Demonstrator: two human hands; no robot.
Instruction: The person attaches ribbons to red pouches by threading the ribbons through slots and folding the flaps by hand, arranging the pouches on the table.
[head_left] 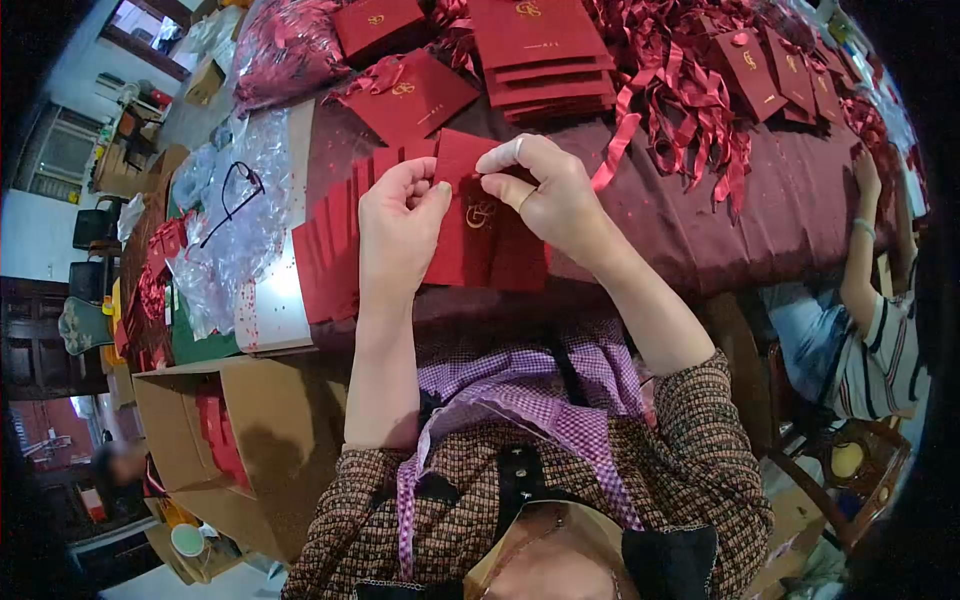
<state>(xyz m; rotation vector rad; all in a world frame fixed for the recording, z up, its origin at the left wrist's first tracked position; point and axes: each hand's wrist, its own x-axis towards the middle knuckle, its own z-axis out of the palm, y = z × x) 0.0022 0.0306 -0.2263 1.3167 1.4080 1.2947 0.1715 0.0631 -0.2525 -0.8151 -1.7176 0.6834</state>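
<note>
A flat red paper bag (463,160) with its top edge raised is between my two hands over the table's front edge. My left hand (405,215) pinches its left side, fingers curled and thumb up. White tape wraps a finger of my right hand (548,195), which is pinched closed at the bag's upper right; what lies between its fingertips is partly hidden. Under my hands another red bag with a gold emblem (480,213) lies flat. To the left, a fanned row of red bags (325,245) reaches behind my left wrist.
A stack of red bags (545,75) stands ahead, beside tangled red ribbons (660,110). Clear plastic wrap (215,260) and black-framed glasses (232,205) lie left. An open cardboard box (270,400) stands below left. A co-worker's arm (862,240) rests at the right edge.
</note>
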